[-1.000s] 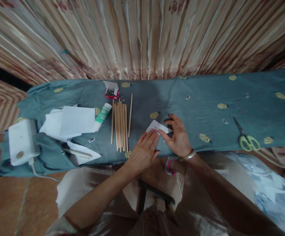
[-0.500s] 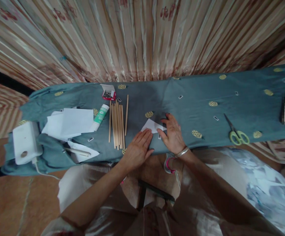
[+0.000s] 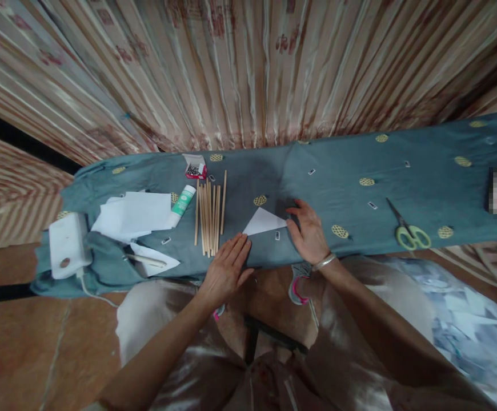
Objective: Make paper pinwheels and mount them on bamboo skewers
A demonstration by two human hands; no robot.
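Note:
A small folded triangle of white paper (image 3: 264,221) lies on the teal cloth in front of me, its peak pointing away. My left hand (image 3: 227,267) rests flat with fingers stretched out, the fingertips touching the paper's left corner. At the right corner is my right hand (image 3: 309,233), a bracelet on its wrist. Its thumb touches the paper's tip, and the index finger is bent just above, a little apart from the thumb. Left of the paper lie several thin wooden sticks (image 3: 209,220) side by side, with a green-and-white glue stick (image 3: 183,206) beyond them.
A small red box of metal bits (image 3: 196,170) stands open behind the sticks. Further left are white paper sheets (image 3: 143,214), a pen (image 3: 148,261) on a paper piece and a white device (image 3: 69,245) with a cable. Green-handled scissors (image 3: 412,236) lie on the right.
My left hand has slid left off the middle of the paper to its left corner, uncovering the triangle. The right thumb has moved right to the other corner. The view has shifted slightly.

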